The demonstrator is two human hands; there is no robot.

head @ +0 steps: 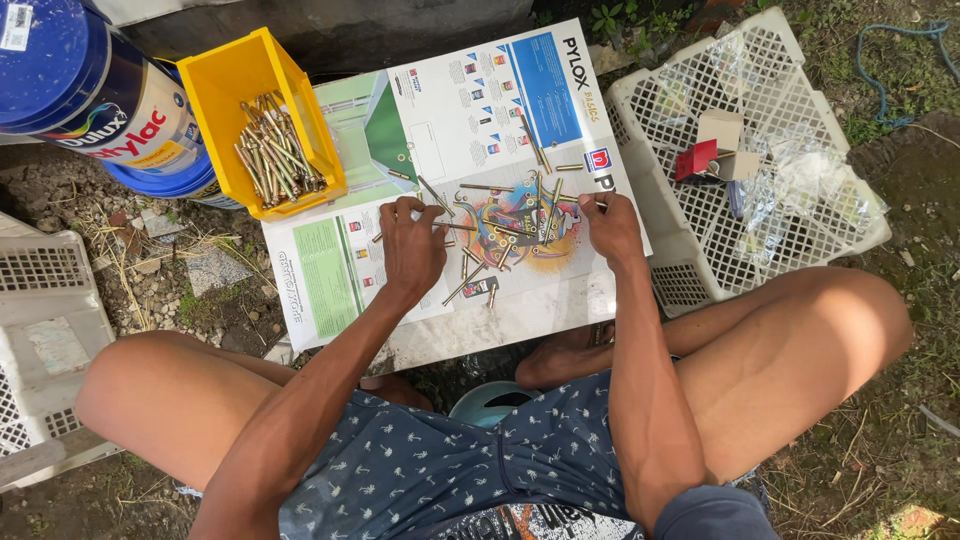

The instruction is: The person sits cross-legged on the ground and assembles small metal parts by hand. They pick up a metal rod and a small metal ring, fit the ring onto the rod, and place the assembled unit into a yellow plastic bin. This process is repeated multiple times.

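Person sits cross-legged on the ground, patterned shorts nearest. Left hand (412,245) fingers curled, pinching a long bolt (400,222) at its end. Right hand (611,228) fingers bunched on a small piece by the board's right edge (too small to tell what). Between the hands, loose bolts (505,232) lie scattered on a printed board (470,110). Farther left, yellow bin (262,120) full of bolts; white crate (750,150) right; blue paint bucket (95,95) far left.
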